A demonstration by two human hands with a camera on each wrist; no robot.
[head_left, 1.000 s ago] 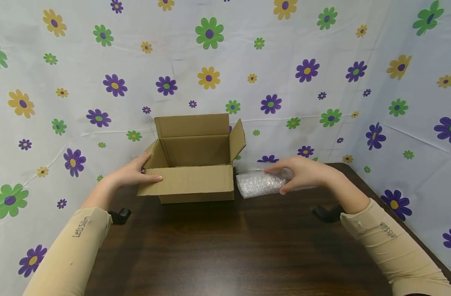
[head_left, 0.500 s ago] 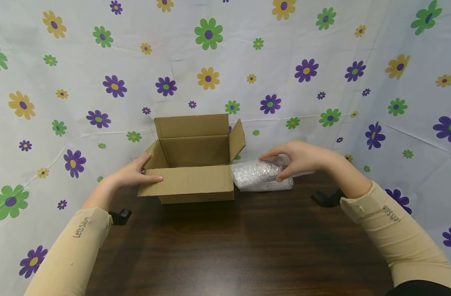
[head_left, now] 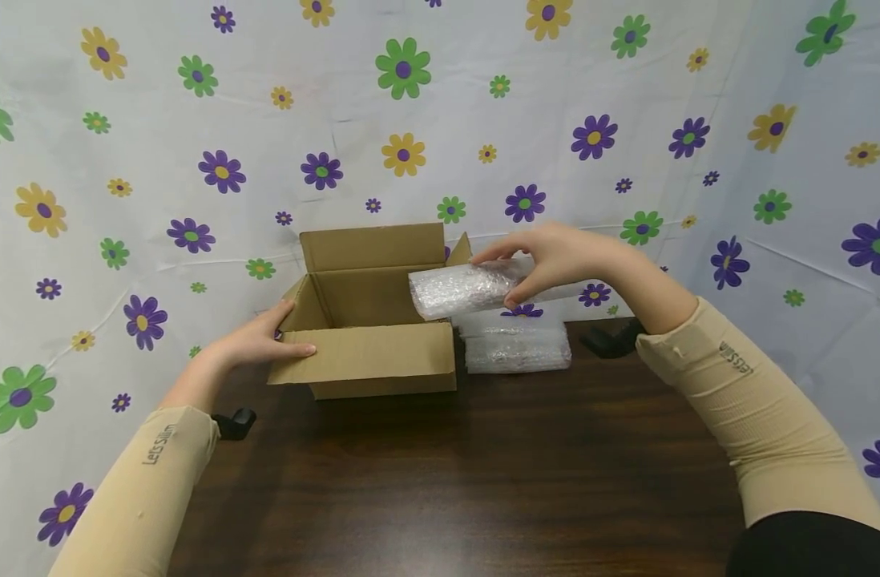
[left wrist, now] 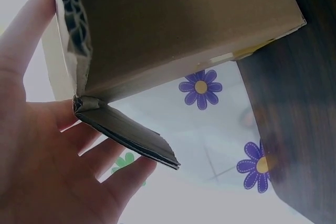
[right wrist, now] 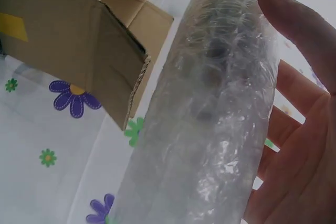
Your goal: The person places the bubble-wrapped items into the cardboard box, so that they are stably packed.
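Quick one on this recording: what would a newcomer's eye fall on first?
Probably the shiny bubble-wrap bundle in the right-hand grip, raised at the right side of the open cardboard box, whose left end is in the left-hand grip. A second bundle lies on the dark table, right of the box. After that, likely the backdrop behind, covered in purple, green and yellow flowers.

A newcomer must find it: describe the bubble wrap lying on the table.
On the dark table stands an open box. Just right of it lies the bubble wrap, untouched, unlike the similar roll held above it in the right hand.
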